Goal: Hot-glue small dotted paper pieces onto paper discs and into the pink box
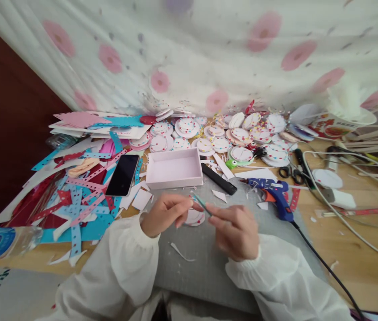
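Observation:
Above the grey cutting mat [182, 272], my left hand [167, 213] is closed in a pinch; the small thing between its fingertips is too blurred to make out. My right hand [234, 227] grips a slim teal stick-like tool [202, 204], which slants up toward the left fingertips. Between the hands shows a small white round disc piece [195, 217]; whether it lies on the mat or touches the left fingers I cannot tell. Just behind the hands stands an open pale pink box [174, 168]. A curled white paper scrap [180, 253] lies in front.
A blue glue gun [272, 191] with a black cord lies to the right, near black scissors [291, 174]. On the left are a phone [122, 175], punched paper strips [76, 209] and a bottle [3, 243]. Several decorated white discs [187, 127] are heaped along the back by the curtain.

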A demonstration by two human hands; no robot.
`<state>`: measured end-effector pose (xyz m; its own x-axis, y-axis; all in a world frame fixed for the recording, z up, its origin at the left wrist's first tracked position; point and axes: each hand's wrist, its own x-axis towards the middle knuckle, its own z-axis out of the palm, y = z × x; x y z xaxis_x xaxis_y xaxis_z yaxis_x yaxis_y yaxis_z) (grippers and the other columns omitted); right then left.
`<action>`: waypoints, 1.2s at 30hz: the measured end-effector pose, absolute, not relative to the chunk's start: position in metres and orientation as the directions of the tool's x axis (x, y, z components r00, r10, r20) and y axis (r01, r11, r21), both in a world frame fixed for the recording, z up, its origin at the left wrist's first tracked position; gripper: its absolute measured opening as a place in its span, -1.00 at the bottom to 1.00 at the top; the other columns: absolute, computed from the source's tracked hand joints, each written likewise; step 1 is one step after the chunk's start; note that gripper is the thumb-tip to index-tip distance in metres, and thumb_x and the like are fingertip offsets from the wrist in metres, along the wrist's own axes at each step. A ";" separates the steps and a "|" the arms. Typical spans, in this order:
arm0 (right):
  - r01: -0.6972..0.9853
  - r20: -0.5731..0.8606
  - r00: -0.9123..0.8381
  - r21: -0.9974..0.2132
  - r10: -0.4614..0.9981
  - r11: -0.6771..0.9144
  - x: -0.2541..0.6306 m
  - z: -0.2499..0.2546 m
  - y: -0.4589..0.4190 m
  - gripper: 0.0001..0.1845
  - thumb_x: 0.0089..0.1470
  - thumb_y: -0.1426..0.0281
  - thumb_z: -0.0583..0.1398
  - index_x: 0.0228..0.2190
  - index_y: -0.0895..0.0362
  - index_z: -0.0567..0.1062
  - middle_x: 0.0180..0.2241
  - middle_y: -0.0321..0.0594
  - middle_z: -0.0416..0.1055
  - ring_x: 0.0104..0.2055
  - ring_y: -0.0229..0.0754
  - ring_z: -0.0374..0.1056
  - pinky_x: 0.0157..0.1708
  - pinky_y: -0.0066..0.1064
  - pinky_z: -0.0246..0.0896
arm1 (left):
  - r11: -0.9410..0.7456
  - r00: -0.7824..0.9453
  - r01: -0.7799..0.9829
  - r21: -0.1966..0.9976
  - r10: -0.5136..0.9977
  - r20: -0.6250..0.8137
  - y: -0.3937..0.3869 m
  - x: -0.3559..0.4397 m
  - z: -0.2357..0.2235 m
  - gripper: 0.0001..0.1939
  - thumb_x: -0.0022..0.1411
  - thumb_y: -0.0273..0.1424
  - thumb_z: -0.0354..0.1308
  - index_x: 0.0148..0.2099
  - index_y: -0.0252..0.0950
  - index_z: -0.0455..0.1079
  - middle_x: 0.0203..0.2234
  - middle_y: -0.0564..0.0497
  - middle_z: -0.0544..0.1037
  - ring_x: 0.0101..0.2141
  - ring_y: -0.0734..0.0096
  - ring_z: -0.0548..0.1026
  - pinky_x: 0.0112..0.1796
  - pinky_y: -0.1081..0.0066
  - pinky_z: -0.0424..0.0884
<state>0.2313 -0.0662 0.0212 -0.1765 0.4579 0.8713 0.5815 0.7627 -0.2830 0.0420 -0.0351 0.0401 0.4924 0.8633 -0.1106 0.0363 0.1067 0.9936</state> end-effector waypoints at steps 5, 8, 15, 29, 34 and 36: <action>0.541 0.913 -0.332 -0.023 0.239 0.840 0.213 0.032 -0.082 -0.88 0.03 0.59 0.18 -0.45 0.14 0.40 -0.29 -0.12 0.56 -0.42 -0.29 0.40 -0.42 -0.39 0.25 | 0.196 0.362 0.002 0.981 0.914 -0.184 -0.068 0.046 0.047 -0.44 0.23 -0.14 0.07 -0.71 -0.32 0.11 -0.84 0.18 0.09 -0.73 0.65 0.04 -0.62 0.50 -0.01; 0.500 0.901 -0.352 -0.047 0.252 0.865 0.201 0.027 -0.089 -0.86 -0.02 0.61 0.21 -0.43 0.15 0.39 -0.28 -0.10 0.55 -0.39 -0.27 0.40 -0.41 -0.39 0.25 | 0.252 0.238 -0.051 0.966 0.943 -0.233 -0.081 0.041 0.037 -0.49 0.16 -0.18 0.12 -0.70 -0.30 0.08 -0.83 0.21 0.03 -0.72 0.64 0.00 -0.63 0.50 -0.05; 0.594 0.797 -0.418 -0.122 0.435 0.795 0.245 0.002 -0.097 -0.79 0.08 0.55 0.07 -0.21 0.13 0.36 -0.18 -0.12 0.46 -0.28 -0.22 0.37 -0.31 -0.32 0.29 | 0.222 0.066 -0.054 0.974 0.974 -0.218 -0.074 0.017 0.018 -0.69 -0.04 -0.27 0.16 -0.67 -0.35 0.29 -0.77 0.09 0.31 -0.70 0.61 0.15 -0.64 0.52 -0.03; 0.899 0.470 0.432 -0.150 0.770 -0.413 0.328 -0.034 -0.067 -0.25 -0.07 -0.01 0.19 -0.07 0.38 0.43 -0.17 0.30 0.34 -0.11 0.34 0.25 -0.24 0.03 0.15 | 0.239 0.485 -0.048 0.970 0.854 -0.186 0.003 0.014 -0.022 -0.72 -0.12 -0.33 0.15 -0.74 -0.39 0.31 -0.82 0.04 0.32 -0.75 0.65 0.09 -0.67 0.52 -0.11; 0.871 0.383 0.491 -0.181 0.783 -0.458 0.341 -0.044 -0.060 -0.35 -0.05 0.05 0.18 -0.11 0.34 0.46 -0.23 0.20 0.35 -0.11 0.30 0.26 -0.20 0.04 0.13 | 0.247 0.546 -0.015 0.969 0.814 -0.198 0.002 0.008 -0.024 -0.71 -0.12 -0.32 0.19 -0.73 -0.40 0.33 -0.86 0.09 0.26 -0.79 0.69 0.03 -0.70 0.54 -0.16; 0.880 0.417 0.475 -0.233 0.775 -0.414 0.348 -0.046 -0.059 -0.40 -0.08 0.06 0.20 -0.15 0.29 0.47 -0.27 0.12 0.35 -0.13 0.23 0.28 -0.16 0.03 0.13 | 0.250 0.565 0.005 0.968 0.798 -0.208 0.002 0.008 -0.023 -0.70 -0.12 -0.32 0.21 -0.72 -0.40 0.33 -0.88 0.12 0.22 -0.80 0.70 0.02 -0.71 0.54 -0.17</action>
<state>0.3478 -0.0592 -0.0457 0.4753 0.7746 0.4172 0.8798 -0.4143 -0.2332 0.0078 0.0017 -0.0226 0.5653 0.7981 -0.2083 0.0046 0.2495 0.9684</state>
